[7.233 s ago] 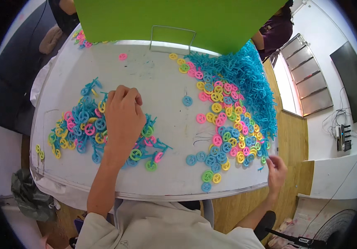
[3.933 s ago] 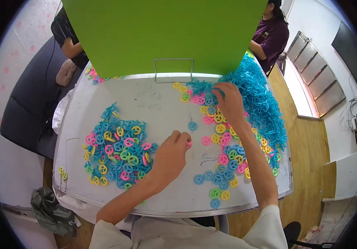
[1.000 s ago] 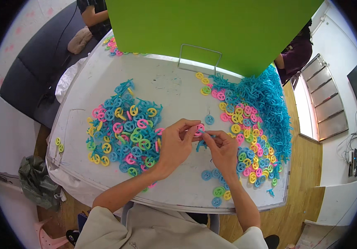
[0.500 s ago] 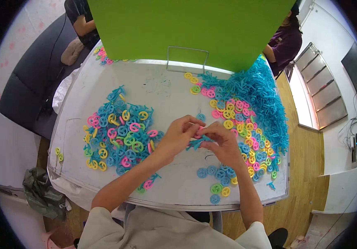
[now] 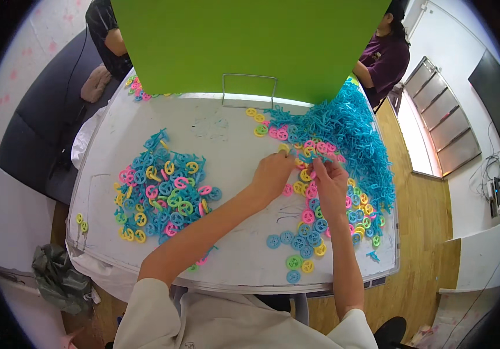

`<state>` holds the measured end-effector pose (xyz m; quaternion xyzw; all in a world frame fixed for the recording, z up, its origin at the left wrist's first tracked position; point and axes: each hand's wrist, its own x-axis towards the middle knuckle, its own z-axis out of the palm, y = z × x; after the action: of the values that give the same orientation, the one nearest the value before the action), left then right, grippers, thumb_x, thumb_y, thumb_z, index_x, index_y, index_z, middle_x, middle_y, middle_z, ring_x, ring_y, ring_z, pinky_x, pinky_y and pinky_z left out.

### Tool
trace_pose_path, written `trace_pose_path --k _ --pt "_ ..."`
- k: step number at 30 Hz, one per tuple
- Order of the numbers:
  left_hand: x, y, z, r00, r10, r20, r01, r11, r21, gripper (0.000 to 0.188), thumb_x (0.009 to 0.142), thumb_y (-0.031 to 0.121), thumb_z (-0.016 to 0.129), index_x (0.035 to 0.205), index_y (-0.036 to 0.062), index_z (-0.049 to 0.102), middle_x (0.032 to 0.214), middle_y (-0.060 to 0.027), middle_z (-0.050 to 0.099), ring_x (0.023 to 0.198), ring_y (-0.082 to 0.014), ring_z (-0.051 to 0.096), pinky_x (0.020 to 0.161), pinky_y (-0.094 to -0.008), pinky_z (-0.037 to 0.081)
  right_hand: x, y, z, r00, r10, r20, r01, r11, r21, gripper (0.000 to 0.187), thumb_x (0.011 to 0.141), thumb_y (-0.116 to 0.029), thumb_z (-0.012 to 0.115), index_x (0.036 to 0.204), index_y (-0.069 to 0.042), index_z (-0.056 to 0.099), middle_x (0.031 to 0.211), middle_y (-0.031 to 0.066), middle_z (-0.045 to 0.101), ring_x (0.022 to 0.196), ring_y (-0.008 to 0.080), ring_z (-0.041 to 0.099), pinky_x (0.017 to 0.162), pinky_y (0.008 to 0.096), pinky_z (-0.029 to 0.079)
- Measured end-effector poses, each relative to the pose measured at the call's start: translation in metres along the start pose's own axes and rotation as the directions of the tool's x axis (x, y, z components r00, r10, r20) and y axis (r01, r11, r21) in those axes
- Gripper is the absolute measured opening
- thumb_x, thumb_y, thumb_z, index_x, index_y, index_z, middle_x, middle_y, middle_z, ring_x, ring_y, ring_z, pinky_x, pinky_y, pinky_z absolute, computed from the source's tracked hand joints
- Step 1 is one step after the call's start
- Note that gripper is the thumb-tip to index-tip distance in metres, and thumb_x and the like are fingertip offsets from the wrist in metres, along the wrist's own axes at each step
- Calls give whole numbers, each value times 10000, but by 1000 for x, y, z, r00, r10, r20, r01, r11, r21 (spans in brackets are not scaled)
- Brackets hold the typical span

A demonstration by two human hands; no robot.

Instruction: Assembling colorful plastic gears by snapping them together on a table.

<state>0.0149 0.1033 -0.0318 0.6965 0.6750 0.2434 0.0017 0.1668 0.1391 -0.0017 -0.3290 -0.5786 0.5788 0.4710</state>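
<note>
My left hand (image 5: 273, 174) reaches over the right side of the white table, fingers pinched at a small yellow plastic wheel (image 5: 284, 149). Close beside it, my right hand (image 5: 331, 180) is closed on small teal branched plastic pieces (image 5: 315, 158), which stick out at its fingertips. How many it holds is hidden. Under and around both hands lie loose spoked wheels (image 5: 308, 217) in pink, yellow, blue and green. Left of my forearm sits a heap of wheels joined with teal pieces (image 5: 165, 195).
A large mound of teal pieces (image 5: 354, 136) covers the table's (image 5: 232, 232) far right. A green panel (image 5: 232, 46) stands across the back, with a wire frame (image 5: 250, 90) before it. People sit beyond at left (image 5: 107, 41) and right (image 5: 386, 55). Two green wheels (image 5: 82, 222) lie near the left edge.
Both hands have moved apart and farther up the table, from the middle to the loose wheels. The pink wheel that was between my fingers no longer shows there clearly. The view has shifted slightly.
</note>
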Motion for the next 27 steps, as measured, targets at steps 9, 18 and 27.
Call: trace_pose_path --k 9,18,27 --pt "-64 -13 -98 878 -357 320 424 267 -865 212 942 87 532 1107 -8 623 965 -100 664 820 -174 663 691 -291 552 -5 3 13 914 365 176 -405 836 369 249 979 -247 541 877 -27 593 829 51 628 746 123 578 665 262 479" --pt "-275 -127 -209 341 -685 -644 619 679 -394 167 940 104 568 1055 22 655 922 -43 652 767 -94 589 694 -234 473 -15 10 13 890 365 272 -432 867 248 191 979 -238 537 904 -71 591 839 48 606 770 137 568 749 339 497" --pt "-402 -221 -222 182 -681 -709 865 454 -213 182 870 110 614 1013 10 663 963 -119 648 806 -186 629 723 -294 480 -19 2 26 865 419 275 -485 838 251 182 975 -231 549 932 -58 591 883 61 626 788 145 584 771 321 501"
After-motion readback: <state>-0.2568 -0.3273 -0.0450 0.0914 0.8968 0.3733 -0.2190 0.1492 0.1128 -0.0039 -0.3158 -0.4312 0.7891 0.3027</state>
